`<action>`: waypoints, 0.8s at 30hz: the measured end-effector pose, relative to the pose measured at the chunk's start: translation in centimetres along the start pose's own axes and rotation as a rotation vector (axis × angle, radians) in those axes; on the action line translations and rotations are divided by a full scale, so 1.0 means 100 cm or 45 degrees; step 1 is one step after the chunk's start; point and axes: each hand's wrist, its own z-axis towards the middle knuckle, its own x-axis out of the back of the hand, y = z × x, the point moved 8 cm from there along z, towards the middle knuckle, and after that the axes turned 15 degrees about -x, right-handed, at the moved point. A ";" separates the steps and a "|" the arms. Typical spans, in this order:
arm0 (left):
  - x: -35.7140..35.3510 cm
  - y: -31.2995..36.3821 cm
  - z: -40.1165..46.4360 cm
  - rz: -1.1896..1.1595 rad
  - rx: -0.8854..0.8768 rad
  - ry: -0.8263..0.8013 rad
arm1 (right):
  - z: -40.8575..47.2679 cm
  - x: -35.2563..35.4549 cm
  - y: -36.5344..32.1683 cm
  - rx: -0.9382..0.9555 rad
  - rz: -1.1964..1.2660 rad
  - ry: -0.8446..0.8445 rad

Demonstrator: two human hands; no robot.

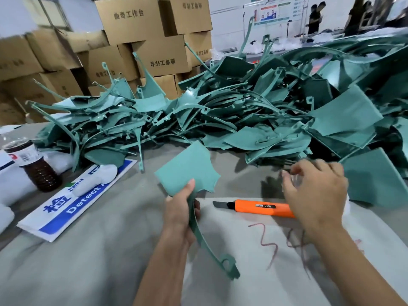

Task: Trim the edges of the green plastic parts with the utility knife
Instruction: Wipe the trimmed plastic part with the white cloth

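Green plastic part (187, 168), flat panel with a curved arm, sits pinched in my left hand (180, 214). Orange utility knife (262, 207) lies on grey table (88, 261) just right of it, blade out. Right hand (315, 193) hovers over knife's rear, fingers loosely curled, empty.

1 knife (260, 208), 1 bottle (37, 166), 2 hands, many green parts (220, 115).
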 end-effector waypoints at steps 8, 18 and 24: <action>-0.082 -0.018 -0.017 -0.266 0.200 -0.542 | 0.012 -0.019 0.054 -0.420 -0.094 -0.387; -0.089 -0.019 -0.014 -0.266 -0.205 -0.697 | -0.004 0.043 -0.003 0.276 0.723 0.177; -0.094 -0.020 -0.013 -0.304 -0.241 -0.777 | -0.009 -0.001 -0.017 0.055 0.875 -0.404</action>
